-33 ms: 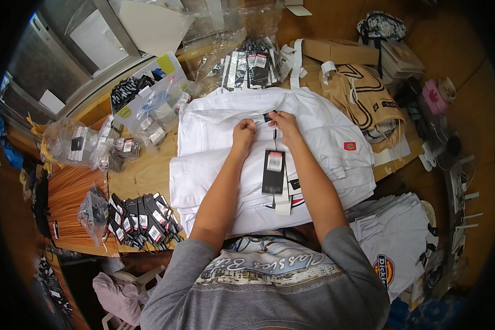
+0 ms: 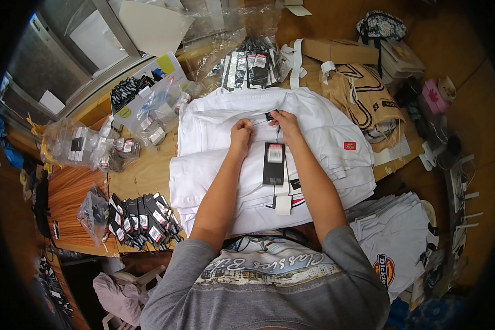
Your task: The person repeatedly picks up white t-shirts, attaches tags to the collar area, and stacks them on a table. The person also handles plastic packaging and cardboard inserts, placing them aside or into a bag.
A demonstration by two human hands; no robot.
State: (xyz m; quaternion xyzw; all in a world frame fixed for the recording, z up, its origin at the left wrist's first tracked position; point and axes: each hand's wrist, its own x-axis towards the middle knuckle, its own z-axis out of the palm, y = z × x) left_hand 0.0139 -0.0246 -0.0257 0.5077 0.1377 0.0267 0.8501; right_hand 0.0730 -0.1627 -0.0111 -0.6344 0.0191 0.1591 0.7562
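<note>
A pile of white shirts [image 2: 212, 170] lies before me, the top one with its collar opening toward the far side. My right hand [image 2: 286, 124] pinches the black neck label [image 2: 270, 115] and the cord by it. Close on its left, the fingers of my left hand [image 2: 241, 133] are closed on what looks like a thin string stretched between both hands; its end is hidden. From the right hand hangs a black hang tag [image 2: 274, 163] with a white and pink sticker, lying over the shirt. White and black tags [image 2: 283, 204] show just below it.
Black hang tags are heaped at the left [image 2: 140, 220] and beyond the shirts [image 2: 251, 63]. Bagged tags [image 2: 82, 144] and a tag box [image 2: 143, 91] stand at the far left. A brown bag [image 2: 363, 102] sits at the far right; more white shirts [image 2: 396, 236] are stacked at the near right.
The black hang tag has risen slightly toward my right hand and shifted a little left. My left hand has moved very slightly left; the shirts have stayed put.
</note>
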